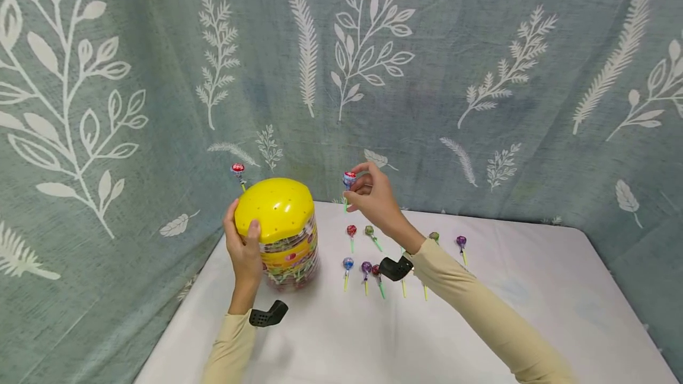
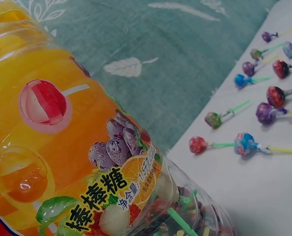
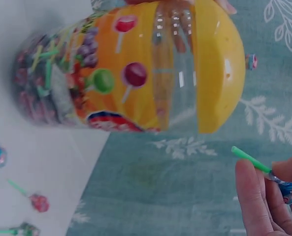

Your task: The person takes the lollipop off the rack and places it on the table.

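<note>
A large clear plastic jar [image 1: 290, 256] with a domed yellow lid [image 1: 274, 206] stands tilted at the left of the white table. My left hand [image 1: 244, 250] grips it at the lid's left side, thumb on the front. Through the jar's wall in the right wrist view show many lollipops [image 3: 45, 81] at the bottom. Beyond the lid a red-topped lollipop [image 1: 238, 169] sticks up, its stick seeming to be in the lid. To the jar's right, my right hand [image 1: 377, 194] pinches a blue-and-red lollipop [image 1: 349, 179], whose green stick [image 3: 251, 160] points towards the lid.
Several wrapped lollipops lie in loose rows on the white table [image 1: 331, 336], among them a red one [image 1: 351, 230], a blue one [image 1: 348, 263] and a purple one [image 1: 461, 241]. My right forearm passes over some of them. A leaf-patterned green curtain [image 1: 427, 105] hangs behind.
</note>
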A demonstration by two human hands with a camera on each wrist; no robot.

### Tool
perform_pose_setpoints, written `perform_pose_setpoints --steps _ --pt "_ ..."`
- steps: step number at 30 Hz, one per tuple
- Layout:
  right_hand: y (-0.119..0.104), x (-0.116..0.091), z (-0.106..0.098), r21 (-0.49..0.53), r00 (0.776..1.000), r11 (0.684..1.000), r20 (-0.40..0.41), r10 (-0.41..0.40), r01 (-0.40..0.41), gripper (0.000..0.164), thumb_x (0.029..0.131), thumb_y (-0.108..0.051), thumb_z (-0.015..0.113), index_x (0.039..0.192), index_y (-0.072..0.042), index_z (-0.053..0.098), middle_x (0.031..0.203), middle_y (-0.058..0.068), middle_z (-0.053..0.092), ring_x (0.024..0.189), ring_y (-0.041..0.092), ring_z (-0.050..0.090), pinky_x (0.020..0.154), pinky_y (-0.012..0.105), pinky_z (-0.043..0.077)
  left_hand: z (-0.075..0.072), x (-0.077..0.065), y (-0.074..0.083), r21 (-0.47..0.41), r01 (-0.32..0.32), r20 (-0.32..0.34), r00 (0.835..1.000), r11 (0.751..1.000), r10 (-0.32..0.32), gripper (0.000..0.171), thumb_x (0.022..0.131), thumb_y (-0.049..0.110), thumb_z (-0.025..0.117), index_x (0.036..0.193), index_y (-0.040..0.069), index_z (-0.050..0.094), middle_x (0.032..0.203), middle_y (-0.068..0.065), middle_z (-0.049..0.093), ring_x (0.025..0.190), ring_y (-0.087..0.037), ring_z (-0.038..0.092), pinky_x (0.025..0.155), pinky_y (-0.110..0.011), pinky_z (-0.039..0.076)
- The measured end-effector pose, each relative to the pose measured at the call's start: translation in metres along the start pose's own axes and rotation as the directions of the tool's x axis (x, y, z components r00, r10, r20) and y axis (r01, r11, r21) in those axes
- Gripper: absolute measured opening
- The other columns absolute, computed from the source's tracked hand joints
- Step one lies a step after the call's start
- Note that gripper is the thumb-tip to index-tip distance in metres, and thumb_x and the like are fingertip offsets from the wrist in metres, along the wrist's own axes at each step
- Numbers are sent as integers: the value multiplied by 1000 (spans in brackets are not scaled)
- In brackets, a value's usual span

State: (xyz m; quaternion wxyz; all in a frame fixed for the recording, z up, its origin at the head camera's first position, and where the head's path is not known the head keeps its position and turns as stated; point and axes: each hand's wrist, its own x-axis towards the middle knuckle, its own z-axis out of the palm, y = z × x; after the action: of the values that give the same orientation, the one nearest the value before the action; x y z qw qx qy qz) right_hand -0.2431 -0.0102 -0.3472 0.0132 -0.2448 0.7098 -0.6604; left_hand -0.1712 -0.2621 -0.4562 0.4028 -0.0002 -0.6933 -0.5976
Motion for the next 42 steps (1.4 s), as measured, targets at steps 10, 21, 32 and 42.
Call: perform_pose_setpoints --steps 10,21,32,42 --pt "11 -30 -36 -32 993 993 -19 117 -117 43 85 2 63 124 1 44 91 26 55 78 46 58 62 38 55 1 0 1 -19 3 13 1000 1000 -3 58 89 25 49 145 24 33 125 0 46 98 -20 48 84 -26 41" --pt "38 -61 -69 -97 976 975 -103 190 -200 44 84 2 66 123 0 45 91 23 56 74 40 61 60 37 55 1 -2 21 -15 29 25 999 999 -28 59 89 20 47 145 13 31 122 4 45 98 -18 48 84 -23 41" --pt "66 -89 -96 -123 938 947 -223 265 -297 43 81 5 65 120 0 46 87 18 55 77 35 64 61 40 55 0 -1 14 -22 21 21 1000 1000 -20 59 89 20 47 145 16 31 122 1 46 96 -17 49 81 -23 42" --pt "97 -112 -114 -158 908 912 -250 335 -380 44 82 5 65 120 3 43 86 18 55 73 32 64 60 40 55 4 -4 39 -24 25 30 999 999 -24 59 89 20 47 145 9 31 120 5 46 95 -17 49 81 -23 43"
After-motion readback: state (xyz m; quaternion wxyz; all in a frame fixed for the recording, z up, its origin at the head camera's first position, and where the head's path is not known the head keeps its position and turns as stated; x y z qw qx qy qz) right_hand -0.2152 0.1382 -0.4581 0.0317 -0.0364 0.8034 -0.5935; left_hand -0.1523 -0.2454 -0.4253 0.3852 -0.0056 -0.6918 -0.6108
